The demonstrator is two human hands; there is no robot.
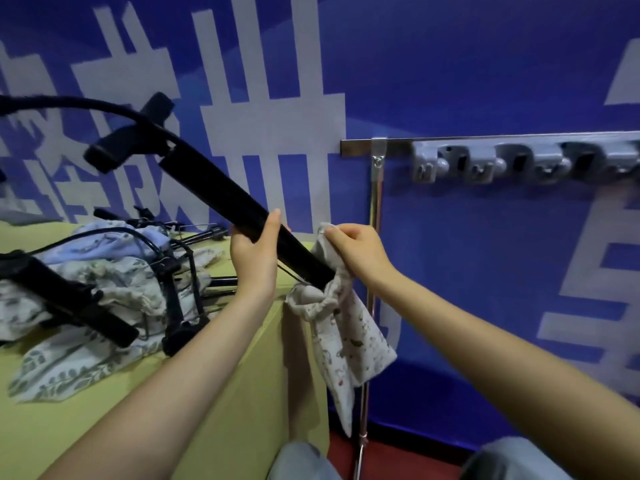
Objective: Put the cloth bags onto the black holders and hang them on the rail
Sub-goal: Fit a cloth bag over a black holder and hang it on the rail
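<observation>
Two bare forearms reaching forward from the bottom edge, over pale trouser knees and a strip of red floor. Left hand [254,256] wrapped around the shaft of a long black holder [221,192], thumb up over its top, the holder slanting from upper left down to lower right. Right hand [358,251] pinching the gathered mouth of a cream cloth bag [346,337] with small red print, fingers curled on the fabric; bag opening bunched around the holder's lower end, the rest hanging down just beside the bench corner. To the left, a yellow-green bench [242,393] carrying a heap of leaf-patterned cloth bags [86,362] tangled with more black holders [76,303] and thin black cables. Behind the bag, a slim metal pole [375,209] running down from a hook. Farther back, a metal rail [485,142] fixed to a blue wall [467,81] with large pale lettering, bearing a row of grey clips [485,162].
</observation>
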